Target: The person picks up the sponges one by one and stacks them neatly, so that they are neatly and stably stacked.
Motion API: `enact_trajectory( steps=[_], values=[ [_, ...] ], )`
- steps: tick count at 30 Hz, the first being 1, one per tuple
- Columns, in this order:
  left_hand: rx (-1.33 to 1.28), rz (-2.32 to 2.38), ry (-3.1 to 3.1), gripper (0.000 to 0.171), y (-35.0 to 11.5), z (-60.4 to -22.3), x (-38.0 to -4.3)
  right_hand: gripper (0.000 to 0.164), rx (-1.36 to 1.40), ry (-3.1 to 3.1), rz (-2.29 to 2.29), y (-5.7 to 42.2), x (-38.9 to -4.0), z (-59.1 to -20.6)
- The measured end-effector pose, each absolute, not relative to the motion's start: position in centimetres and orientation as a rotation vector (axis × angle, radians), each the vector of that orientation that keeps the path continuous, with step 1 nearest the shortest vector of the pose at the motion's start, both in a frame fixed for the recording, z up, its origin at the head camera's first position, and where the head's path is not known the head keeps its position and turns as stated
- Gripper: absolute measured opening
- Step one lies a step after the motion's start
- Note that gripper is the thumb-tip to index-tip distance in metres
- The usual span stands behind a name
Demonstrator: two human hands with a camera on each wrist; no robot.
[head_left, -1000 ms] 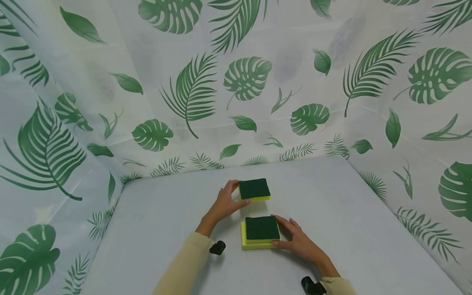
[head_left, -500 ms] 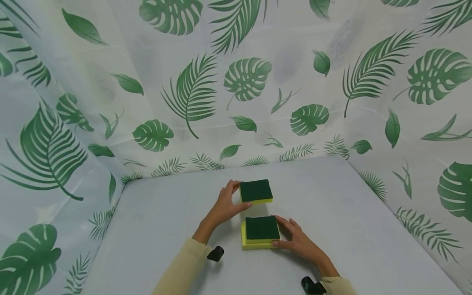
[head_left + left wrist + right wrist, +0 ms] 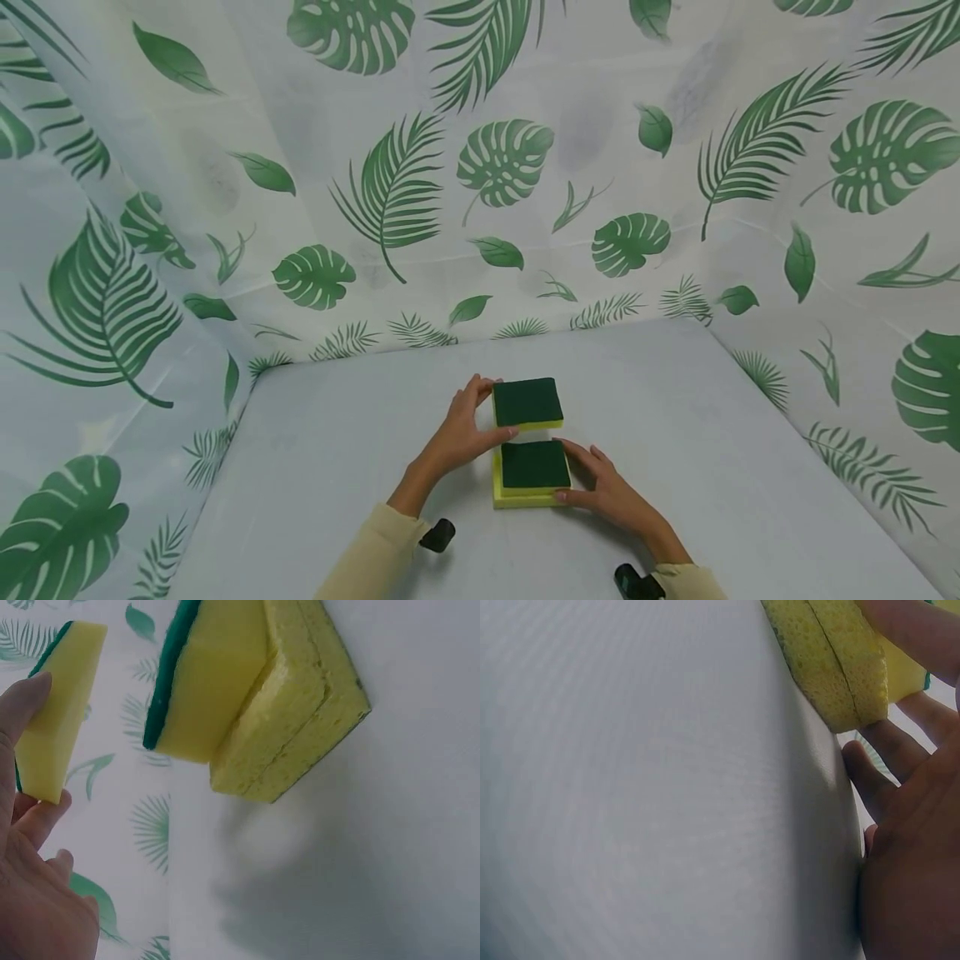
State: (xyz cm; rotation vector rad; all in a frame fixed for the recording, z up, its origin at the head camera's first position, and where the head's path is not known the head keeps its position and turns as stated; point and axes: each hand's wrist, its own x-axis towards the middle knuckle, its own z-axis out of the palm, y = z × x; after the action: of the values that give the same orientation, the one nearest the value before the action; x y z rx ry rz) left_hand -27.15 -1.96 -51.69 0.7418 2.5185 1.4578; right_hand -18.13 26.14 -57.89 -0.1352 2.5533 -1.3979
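My left hand (image 3: 459,433) pinches a sponge (image 3: 528,402), yellow with a dark green scouring side facing up, above the table. Just below and nearer stands a stack of sponges. Its top one (image 3: 535,465) also has a green upper side; beneath it, slightly wider, lie porous yellow sponges (image 3: 517,502), which the left wrist view shows as two layers (image 3: 292,727). My right hand (image 3: 609,492) grips the stack at its right side, thumb at the near corner and fingers at the far one. In the right wrist view, the porous layers (image 3: 832,667) rest on the table.
A white-covered table (image 3: 322,500) spreads around the stack. White cloth walls (image 3: 570,167) with green leaf prints enclose its back and both sides. A black wrist camera (image 3: 438,535) sits at my left wrist, another black camera (image 3: 636,581) at my right.
My left hand has brought its sponge nearer and slightly to the right, toward the stack. The right hand stays in place on the stack.
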Motion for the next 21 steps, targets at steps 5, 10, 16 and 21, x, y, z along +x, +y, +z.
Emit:
enact_trajectory(
  steps=[5, 10, 16, 21],
  values=[
    [0.711, 1.469, 2.493, 0.089, -1.8, -52.0, -26.0, 0.092, -0.159, 2.569, -1.377, 26.3, -17.8, -57.8],
    [0.679, 1.471, 2.472, 0.087, -1.8, -52.7, -24.9, 0.094, -0.109, 2.540, -1.366, 26.1, -17.8, -57.5],
    [0.668, 1.484, 2.445, 0.086, -1.8, -53.6, -23.8, 0.096, -0.114, 2.528, -1.400, 26.2, -17.8, -57.6],
    [0.672, 1.506, 2.419, 0.087, -1.8, -54.2, -23.2, 0.095, -0.139, 2.538, -1.407, 26.4, -18.0, -57.8]
  ],
)
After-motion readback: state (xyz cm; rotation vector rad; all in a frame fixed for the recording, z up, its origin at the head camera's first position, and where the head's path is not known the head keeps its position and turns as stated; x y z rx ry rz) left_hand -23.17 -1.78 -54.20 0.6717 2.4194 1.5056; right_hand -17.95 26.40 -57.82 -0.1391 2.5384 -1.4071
